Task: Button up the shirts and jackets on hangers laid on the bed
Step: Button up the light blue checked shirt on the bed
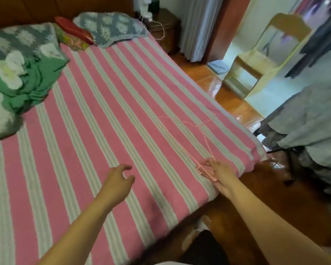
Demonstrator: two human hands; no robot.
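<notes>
Pink and pale green stripes run across the bed [107,104], whose cover fills most of the view, and everything else is placed against this bed. Nearest the camera, two bare forearms reach over its near edge. The left hand [120,178] hovers just above the striped cover, fingers loosely curled and apart, holding nothing. The right hand [217,172], close to the bed's right corner, grips the lower end of a thin pink wire hanger [203,138]. That hanger lies flat on the cover and stretches away from the hand toward the middle of the bed's right side; its hook end is faint against the pink stripes. It carries no garment that I can see. Off the bed's right edge, grey clothing [302,119] hangs over the polished wooden floor [214,85], with darker garments above it. At the far left of the bed lies a crumpled green quilt with white flowers [17,73]. At the head of the bed rest a grey-blue pillow with pale flowers [111,27] and a red cushion [75,31] beside it. Beyond the bed's far right corner stands a dark wooden nightstand [164,27]. No readable writing or label shows anywhere.
</notes>
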